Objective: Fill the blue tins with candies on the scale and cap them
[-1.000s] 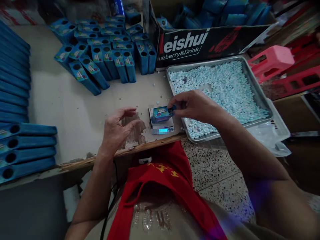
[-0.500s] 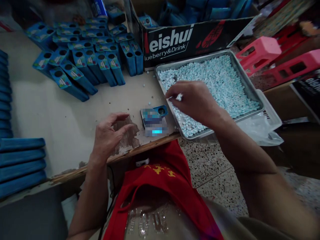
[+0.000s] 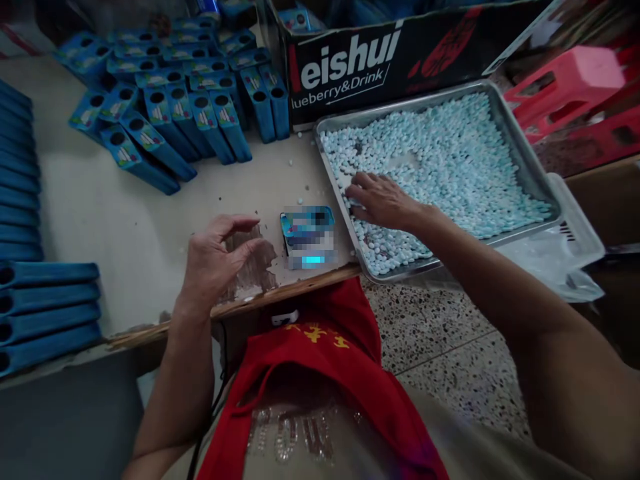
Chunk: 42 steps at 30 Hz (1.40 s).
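My left hand (image 3: 213, 257) rests by the table's front edge, thumb and fingers apart, with nothing between them. To its right a blue plastic box (image 3: 307, 220) with a round dark hole in its top stands on or against a small device with a glowing cyan display (image 3: 314, 260); both are partly blurred out. My right hand (image 3: 377, 199) is palm down in a metal tray (image 3: 336, 179), its loosely bent fingers among pale blue and white tablets (image 3: 450, 167). Its fingertips are partly hidden, and no tablets show in its grip.
Several upright blue boxes (image 3: 165, 113) stand at the back left, holes upward. More blue boxes (image 3: 50, 313) lie stacked at the left edge. Behind the tray is a black carton (image 3: 345, 73). Pink stools (image 3: 565, 87) stand at right. A few loose tablets (image 3: 300, 200) lie on the table.
My right hand has moved from above the tray's left rim down into the tablets; the white tablets seen in its pinch no longer show. My left hand stays nearly still. The view has shifted slightly.
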### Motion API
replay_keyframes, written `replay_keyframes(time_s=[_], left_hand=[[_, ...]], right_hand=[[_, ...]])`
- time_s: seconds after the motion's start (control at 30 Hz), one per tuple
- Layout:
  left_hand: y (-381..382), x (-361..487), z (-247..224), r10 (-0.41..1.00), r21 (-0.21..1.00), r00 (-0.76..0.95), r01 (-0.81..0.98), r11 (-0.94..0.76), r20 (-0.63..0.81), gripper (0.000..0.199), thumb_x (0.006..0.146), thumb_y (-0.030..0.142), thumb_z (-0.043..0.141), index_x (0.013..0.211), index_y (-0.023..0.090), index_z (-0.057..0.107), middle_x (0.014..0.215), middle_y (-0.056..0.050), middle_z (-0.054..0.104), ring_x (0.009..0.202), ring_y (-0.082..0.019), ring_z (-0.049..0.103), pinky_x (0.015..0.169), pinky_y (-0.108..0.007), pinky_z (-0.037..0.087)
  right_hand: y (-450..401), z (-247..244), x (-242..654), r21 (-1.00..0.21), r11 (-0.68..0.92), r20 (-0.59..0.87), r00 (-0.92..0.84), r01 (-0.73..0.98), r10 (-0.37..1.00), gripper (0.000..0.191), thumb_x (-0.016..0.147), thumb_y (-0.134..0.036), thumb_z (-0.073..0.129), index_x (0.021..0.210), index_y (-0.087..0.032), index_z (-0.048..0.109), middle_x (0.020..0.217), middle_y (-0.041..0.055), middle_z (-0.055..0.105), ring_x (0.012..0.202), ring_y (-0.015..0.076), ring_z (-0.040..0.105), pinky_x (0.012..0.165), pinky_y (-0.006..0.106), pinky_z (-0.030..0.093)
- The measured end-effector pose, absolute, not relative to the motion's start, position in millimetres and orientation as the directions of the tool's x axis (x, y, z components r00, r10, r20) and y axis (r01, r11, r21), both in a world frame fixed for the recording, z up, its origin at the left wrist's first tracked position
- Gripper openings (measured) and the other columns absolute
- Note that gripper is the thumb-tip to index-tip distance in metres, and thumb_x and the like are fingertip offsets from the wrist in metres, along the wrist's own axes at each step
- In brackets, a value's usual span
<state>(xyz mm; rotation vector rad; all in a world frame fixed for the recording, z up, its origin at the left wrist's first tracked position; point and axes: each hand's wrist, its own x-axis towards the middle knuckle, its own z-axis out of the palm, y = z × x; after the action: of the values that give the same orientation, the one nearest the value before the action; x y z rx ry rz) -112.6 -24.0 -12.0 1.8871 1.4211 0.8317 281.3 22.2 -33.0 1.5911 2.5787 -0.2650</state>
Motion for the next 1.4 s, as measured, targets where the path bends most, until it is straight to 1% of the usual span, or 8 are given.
replay_keyframes(time_s=[0.1,0.2,0.33,0.43,0.8,1.03,1.27,1.4], left_hand=[[-24,-112,-14,0.971,0.787,0.222,0.582,-0.204,0.088,0.025,0.097,0.039,0.089,0.118,0.027,0.086,0.12,-0.006,0.087,0.11,-0.027,0.085,0.109,-0.044,0.072],[-22,-108,-12,0.962,0.78,0.257,0.58,-0.234,0.098,0.024,0.097,0.039,0.09,0.118,0.028,0.086,0.121,-0.006,0.087,0.112,-0.027,0.084,0.109,-0.044,0.072],[-21,-106,-6,0.951,0.783,0.281,0.559,-0.272,0.129,0.027,0.097,0.043,0.092,0.118,0.027,0.086,0.123,-0.006,0.088,0.114,-0.027,0.084,0.11,-0.043,0.071],[-23,-109,-3,0.962,0.795,0.242,0.554,-0.247,0.13,0.026,0.097,0.044,0.091,0.118,0.028,0.086,0.121,-0.006,0.088,0.113,-0.027,0.085,0.112,-0.043,0.071],[-32,-123,-11,0.965,0.831,0.245,0.515,-0.21,0.092,0.026,0.092,0.038,0.092,0.116,0.029,0.088,0.118,-0.006,0.089,0.112,-0.028,0.085,0.109,-0.044,0.071],[-35,-141,-20,0.976,0.857,0.197,0.483,-0.176,0.09,0.029,0.091,0.044,0.092,0.115,0.028,0.088,0.118,-0.007,0.089,0.112,-0.029,0.085,0.112,-0.046,0.07],[-29,-145,-21,0.982,0.85,0.178,0.505,-0.149,0.067,0.032,0.089,0.044,0.092,0.116,0.028,0.087,0.118,-0.007,0.089,0.112,-0.029,0.084,0.113,-0.046,0.07],[-26,-145,-20,0.98,0.846,0.18,0.506,-0.166,0.084,0.03,0.091,0.046,0.091,0.116,0.029,0.088,0.119,-0.006,0.089,0.112,-0.029,0.085,0.114,-0.047,0.069]], right_hand=[[4,-27,299,-0.191,0.293,-0.254,-0.336,0.937,0.907,0.027,0.099,-0.026,0.064,0.122,-0.022,0.079,0.132,0.0176,0.073,0.094,0.0297,0.07,0.083,0.043,0.053],[-7,-24,320,-0.438,0.028,-0.276,-0.164,0.898,0.947,0.01,0.083,-0.027,0.079,0.092,-0.024,0.075,0.094,0.0073,0.072,0.082,0.0234,0.066,0.078,0.04,0.051],[-13,-19,333,-0.811,-0.37,-0.367,0.098,0.454,0.925,0.029,0.078,-0.044,0.089,0.083,-0.026,0.067,0.074,0.0009,0.063,0.068,0.0167,0.058,0.065,0.034,0.049],[-17,-13,330,-0.825,-0.466,-0.459,0.101,0.319,0.883,0.032,0.072,-0.044,0.093,0.085,-0.025,0.071,0.073,-0.0005,0.063,0.063,0.0133,0.053,0.06,0.032,0.045],[-15,60,234,-0.795,-0.082,-0.224,-0.165,0.601,0.961,0.02,0.08,-0.039,0.086,0.091,-0.023,0.079,0.069,0.0006,0.067,0.066,0.0179,0.061,0.063,0.034,0.049],[-16,81,185,-0.512,0.344,-0.041,-0.422,0.787,0.906,0.021,0.083,-0.011,0.071,0.094,-0.023,0.084,0.096,0.0018,0.076,0.084,0.0174,0.067,0.079,0.031,0.05],[-22,83,183,-0.532,0.326,-0.007,-0.389,0.782,0.921,0.015,0.092,-0.022,0.073,0.098,-0.025,0.087,0.1,0.0041,0.079,0.084,0.019,0.07,0.08,0.034,0.055],[-22,72,218,-0.562,0.162,0.021,-0.182,0.811,0.983,0.017,0.095,-0.03,0.072,0.102,-0.027,0.087,0.09,0.0045,0.079,0.085,0.0234,0.072,0.078,0.039,0.059]])
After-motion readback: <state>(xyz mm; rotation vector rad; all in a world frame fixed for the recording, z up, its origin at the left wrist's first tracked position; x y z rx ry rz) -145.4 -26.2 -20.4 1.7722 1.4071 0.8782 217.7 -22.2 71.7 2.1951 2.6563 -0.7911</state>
